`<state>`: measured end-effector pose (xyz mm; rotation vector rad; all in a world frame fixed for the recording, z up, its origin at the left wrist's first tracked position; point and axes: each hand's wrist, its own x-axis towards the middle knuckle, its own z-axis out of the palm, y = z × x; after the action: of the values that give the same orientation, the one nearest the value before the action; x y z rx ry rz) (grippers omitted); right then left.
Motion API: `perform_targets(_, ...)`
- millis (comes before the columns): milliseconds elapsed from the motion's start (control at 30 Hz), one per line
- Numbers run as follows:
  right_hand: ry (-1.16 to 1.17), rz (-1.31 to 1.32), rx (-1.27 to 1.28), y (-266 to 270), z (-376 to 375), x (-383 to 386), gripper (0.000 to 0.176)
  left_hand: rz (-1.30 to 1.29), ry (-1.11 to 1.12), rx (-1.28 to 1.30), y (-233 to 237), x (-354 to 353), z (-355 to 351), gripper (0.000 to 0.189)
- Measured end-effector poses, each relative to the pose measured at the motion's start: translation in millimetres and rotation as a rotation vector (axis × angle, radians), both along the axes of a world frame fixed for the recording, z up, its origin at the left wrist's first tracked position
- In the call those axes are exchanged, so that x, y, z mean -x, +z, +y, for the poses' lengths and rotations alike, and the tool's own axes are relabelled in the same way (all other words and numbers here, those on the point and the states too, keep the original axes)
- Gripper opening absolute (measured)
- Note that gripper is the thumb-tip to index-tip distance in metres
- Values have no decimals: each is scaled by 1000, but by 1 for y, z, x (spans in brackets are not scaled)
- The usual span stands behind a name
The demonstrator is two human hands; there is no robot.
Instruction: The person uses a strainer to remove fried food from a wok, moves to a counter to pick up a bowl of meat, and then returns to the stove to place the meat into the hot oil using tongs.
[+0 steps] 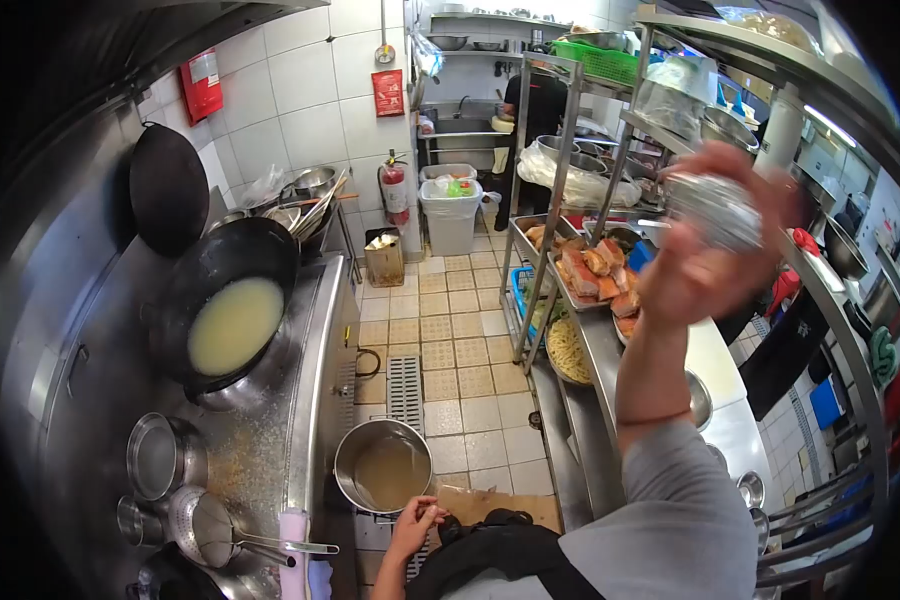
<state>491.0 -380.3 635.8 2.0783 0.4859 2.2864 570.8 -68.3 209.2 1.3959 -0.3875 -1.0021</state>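
Note:
My right hand (705, 265) is raised at the right beside the steel rack, its fingers wrapped round a shiny silvery container (715, 212). Motion blur hides its exact kind. Below that hand, chunks of orange-pink fish (592, 272) fill trays on the counter. My left hand (416, 524) hangs low near my waist, fingers loosely curled and apart, with nothing visible in them. Just beyond it on the floor stands a steel pot (342, 470) with cloudy liquid inside. On the stove at the left, a large black wok (260, 245) holds pale yellow liquid (235, 325).
A perforated ladle (195, 525) and small steel pots (153, 455) sit on the stove ledge. Noodles (568, 350) lie in a bowl on the rack's lower shelf. A fire extinguisher (395, 190) and a white bin (450, 222) stand ahead. Another person (540, 105) is at the back.

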Motion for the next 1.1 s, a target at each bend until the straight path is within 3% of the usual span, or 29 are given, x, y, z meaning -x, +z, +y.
perform_targets(33,304,-429,122,13,9,-27,64,2,5,1,-1,-4,6,26)
perform_targets(100,240,-349,135,7,-52,-53,71,-91,36,-23,-4,-9,17,25)
perform_targets(167,-565,-65,-392,0,-105,-153,79,-56,58,-26,4,-12,18,25)
perform_targets(200,-565,25,-675,-40,-137,-192,84,-26,65,-37,6,-9,26,25)
perform_targets(233,-459,-16,-725,-98,-187,-229,81,-22,60,-47,4,-7,33,25)
perform_targets(267,-519,179,-954,-151,-184,-238,80,-25,8,-63,1,-10,34,25)
perform_targets(300,-353,392,-1009,-207,-174,-239,77,-26,-40,-80,-1,-12,34,26)
perform_targets(367,-382,1089,-1066,-356,-151,-237,57,-33,-47,-72,-7,-12,38,27)
perform_targets(400,-324,1258,-939,-450,-121,-217,47,-45,-47,-85,-13,-12,39,27)
perform_targets(433,-280,1592,-809,-527,-85,-179,45,-53,-51,-101,-18,-10,41,27)
perform_targets(500,-40,2144,-510,-625,-1,-77,42,-103,-39,-138,-21,-7,41,29)
perform_targets(600,322,2413,-378,-640,64,34,37,-441,-96,-441,-9,-3,32,35)
perform_targets(667,365,2359,-401,-627,57,59,35,-448,-120,-514,-47,-4,32,36)
perform_targets(700,321,2341,-466,-624,43,64,34,-444,-140,-572,-77,-1,31,36)
perform_targets(767,69,2395,-876,-633,-5,61,36,-419,-136,-628,-123,9,32,36)
perform_targets(867,-166,2043,-906,-613,-57,57,32,-303,-268,-835,-198,30,50,33)
perform_targets(933,-190,1953,-925,-601,-75,59,30,-566,-466,-917,-248,42,69,31)
perform_targets(1000,-21,1868,-1084,-582,-76,65,27,-528,-433,-966,-216,58,59,32)
perform_targets(1067,25,1909,-1118,-586,-69,75,25,-504,-443,-1010,-153,78,36,34)
perform_targets(1100,73,1950,-1147,-589,-68,92,23,-446,-305,-973,-131,88,25,37)
